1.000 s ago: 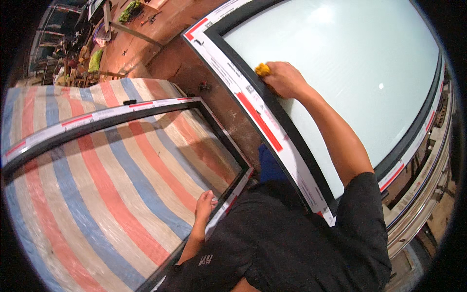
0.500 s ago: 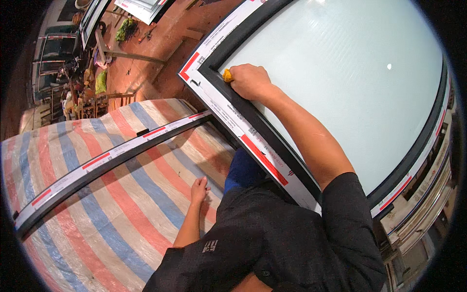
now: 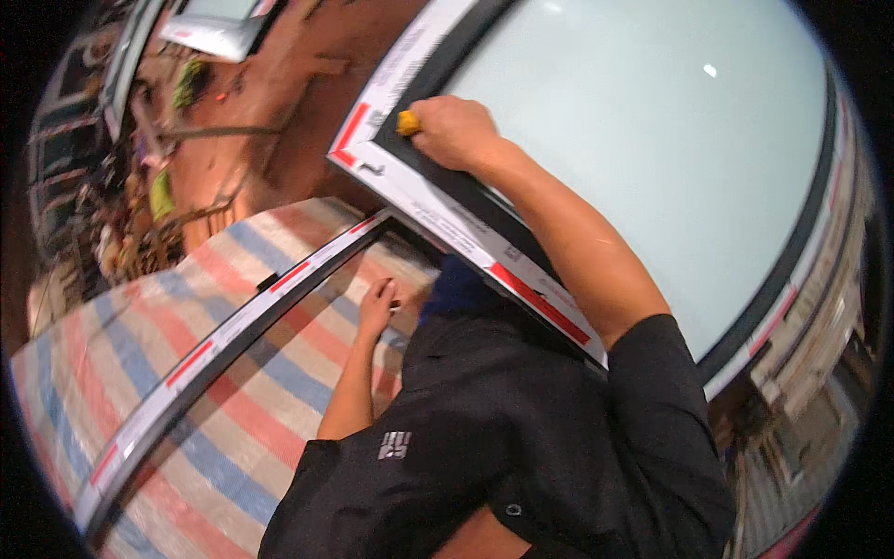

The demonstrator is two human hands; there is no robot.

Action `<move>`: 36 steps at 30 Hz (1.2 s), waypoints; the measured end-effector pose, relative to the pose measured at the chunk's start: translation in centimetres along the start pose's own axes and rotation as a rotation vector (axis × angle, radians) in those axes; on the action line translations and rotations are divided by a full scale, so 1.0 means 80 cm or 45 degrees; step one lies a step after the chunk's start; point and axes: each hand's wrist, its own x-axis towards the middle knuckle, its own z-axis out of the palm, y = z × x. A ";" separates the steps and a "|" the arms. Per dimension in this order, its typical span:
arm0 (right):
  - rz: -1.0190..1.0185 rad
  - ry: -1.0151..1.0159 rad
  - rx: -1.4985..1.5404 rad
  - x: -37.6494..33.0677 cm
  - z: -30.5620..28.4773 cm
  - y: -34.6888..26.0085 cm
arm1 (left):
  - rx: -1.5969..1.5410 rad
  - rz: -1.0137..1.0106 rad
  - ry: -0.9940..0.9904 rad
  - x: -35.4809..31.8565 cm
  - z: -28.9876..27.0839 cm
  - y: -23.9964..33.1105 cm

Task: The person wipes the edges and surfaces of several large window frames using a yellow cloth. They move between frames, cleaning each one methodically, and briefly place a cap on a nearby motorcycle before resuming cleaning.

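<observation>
Our right hand has carried the yellow wad along the black border to its corner; our view has swung, bringing more of a white-edged panel into sight at upper left.

And over on the left, the striped sheet is spreading wide, with a slim frame lying right across it! Farther off, the reddish floor is carrying a blurry green heap; whatever is bearing the panel is hiding underneath.
</observation>
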 end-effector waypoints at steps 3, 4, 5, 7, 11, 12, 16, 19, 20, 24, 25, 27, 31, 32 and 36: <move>0.014 -0.091 -0.007 -0.003 -0.007 0.005 | 0.278 -0.069 -0.068 0.038 -0.044 -0.023; 0.004 -0.138 -0.019 -0.007 -0.011 0.006 | 0.284 -0.186 -0.016 0.044 -0.060 -0.031; 0.008 -0.191 -0.031 -0.017 -0.017 0.010 | 0.205 -0.263 0.084 0.049 -0.073 -0.035; 0.005 -0.274 -0.044 -0.055 -0.030 0.026 | 0.063 -0.283 0.206 0.053 -0.095 -0.036; 0.041 -0.372 -0.114 -0.229 -0.074 0.089 | -0.032 -0.247 0.228 0.047 -0.085 -0.015; 0.118 -0.442 -0.118 -0.285 -0.088 0.105 | -0.032 -0.222 0.218 0.044 -0.071 -0.008; 0.411 -0.631 -0.181 -0.492 -0.152 0.154 | 0.045 -0.100 0.094 0.036 0.013 0.010; 0.730 -0.668 -0.078 -0.591 -0.185 0.168 | 0.108 -0.040 -0.126 0.036 0.072 0.013; 0.623 -0.578 -0.056 -0.604 -0.180 0.172 | 0.132 0.016 -0.192 0.034 0.088 0.010; 0.449 -0.500 -0.122 -0.598 -0.161 0.179 | -0.022 0.059 -0.322 0.029 0.115 -0.002; 0.443 -0.479 -0.104 -0.587 -0.156 0.175 | -0.007 0.116 -0.316 0.028 0.114 -0.004; 0.479 -0.447 -0.102 -0.556 -0.148 0.158 | 0.037 0.102 -0.277 0.031 0.103 -0.006; 0.181 -0.200 -0.051 -0.428 -0.108 0.124 | 0.116 -0.065 -0.132 0.043 0.056 -0.006; 0.093 -0.150 -0.053 -0.383 -0.094 0.114 | 0.117 -0.060 -0.082 0.048 0.042 -0.006; -0.163 0.039 -0.071 -0.178 -0.037 0.061 | 0.108 -0.133 0.057 0.071 -0.034 -0.009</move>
